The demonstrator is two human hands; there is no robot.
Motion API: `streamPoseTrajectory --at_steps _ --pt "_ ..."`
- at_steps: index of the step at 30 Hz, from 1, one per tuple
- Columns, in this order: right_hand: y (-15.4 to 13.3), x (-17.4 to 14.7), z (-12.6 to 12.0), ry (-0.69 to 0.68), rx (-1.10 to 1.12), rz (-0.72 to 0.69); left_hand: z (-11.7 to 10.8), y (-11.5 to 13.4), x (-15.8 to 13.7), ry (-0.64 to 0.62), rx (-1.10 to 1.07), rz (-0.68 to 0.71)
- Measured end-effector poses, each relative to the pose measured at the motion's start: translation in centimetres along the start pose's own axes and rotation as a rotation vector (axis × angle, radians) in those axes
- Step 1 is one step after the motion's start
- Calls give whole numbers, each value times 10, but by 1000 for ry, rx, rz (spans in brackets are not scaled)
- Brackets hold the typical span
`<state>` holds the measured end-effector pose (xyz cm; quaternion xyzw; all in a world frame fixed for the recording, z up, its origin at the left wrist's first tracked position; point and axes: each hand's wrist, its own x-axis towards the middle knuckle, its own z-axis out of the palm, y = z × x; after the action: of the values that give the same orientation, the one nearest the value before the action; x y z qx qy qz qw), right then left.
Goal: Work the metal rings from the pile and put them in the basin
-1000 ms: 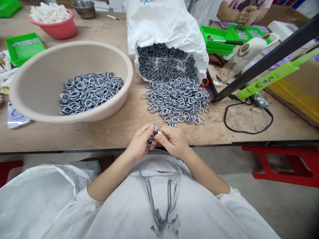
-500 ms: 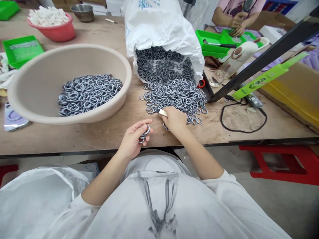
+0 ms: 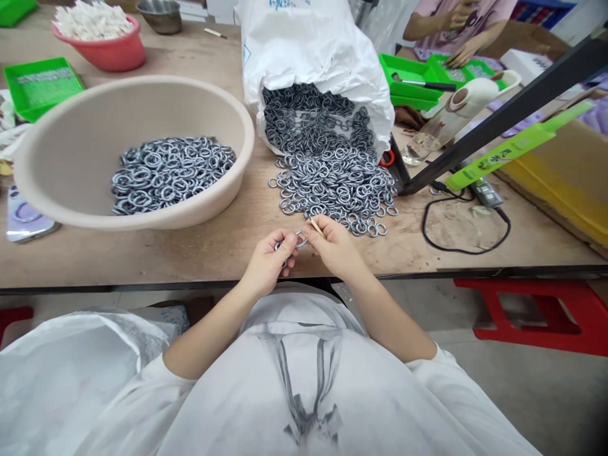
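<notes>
From afar I see the right hand [image 3: 335, 246], fingers pinching a slim pale tool [image 3: 317, 227], back from the pile of shiny grey rings [image 3: 339, 183] on the brown wooden worktop [image 3: 142, 259] at the left hand [image 3: 266, 263], fingers clasping others, one silvery ring [image 3: 302, 245] between, likely newly added

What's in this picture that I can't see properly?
In the head view:
Rings in the left hand: how many, since it covers some.
Stick: one end, covered by the right hand.
Bag: far end, cut off by the top edge.
Other person: head, cut off by that edge.
Green strip: writing, too small.
</notes>
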<state>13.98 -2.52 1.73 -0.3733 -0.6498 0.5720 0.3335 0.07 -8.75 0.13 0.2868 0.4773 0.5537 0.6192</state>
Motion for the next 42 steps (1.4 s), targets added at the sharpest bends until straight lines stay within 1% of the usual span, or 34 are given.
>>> streamPoseTrajectory --at_steps 2,4,7,9,10,12,14,18,20,22,26,29,31,33,35,37,39,42 --pt "-1 -4 6 20 36 -1 0 -2 -1 2 47 32" --pt "0 -7 10 28 52 -25 0 -3 -2 22 28 51" --pt "1 -10 14 9 66 -80 1 -2 -4 10 -44 26" --pt "2 -11 14 -23 94 -77 3 -1 -7 -14 -46 20" --pt "3 -11 14 -22 104 -68 4 0 -8 -23 -40 18" --pt "4 -10 11 28 83 -65 7 2 -11 -33 -52 0" --pt "5 -11 8 74 -6 -110 8 5 -13 -37 -94 -36" --pt "2 -23 5 -9 -373 -258 10 7 -14 -16 -160 -82" --pt "0 -28 5 -17 -540 -314 10 7 -14 -3 -161 -93" --pt "-1 -30 7 -6 -626 -363 11 6 -15 4 -158 -97" --pt "-1 -30 10 5 -692 -406 13 7 -16 19 -167 -108" --pt "2 -30 12 -9 -691 -375 12 6 -17 23 -161 -117" --pt "5 -26 9 -5 -674 -315 11 5 -18 19 -149 -110" --pt "9 -18 2 77 -682 -205 10 2 -21 -16 -130 -113" --pt "12 -8 -10 207 -727 -86 8 1 -23 -54 -119 -125" --pt "14 3 -20 259 -818 -18 5 1 -23 -43 -126 -114" --pt "13 12 -24 248 -953 -7 1 3 -21 0 -139 -68" --pt "12 23 -20 210 -1176 -7 -7 7 -16 39 -142 -24"
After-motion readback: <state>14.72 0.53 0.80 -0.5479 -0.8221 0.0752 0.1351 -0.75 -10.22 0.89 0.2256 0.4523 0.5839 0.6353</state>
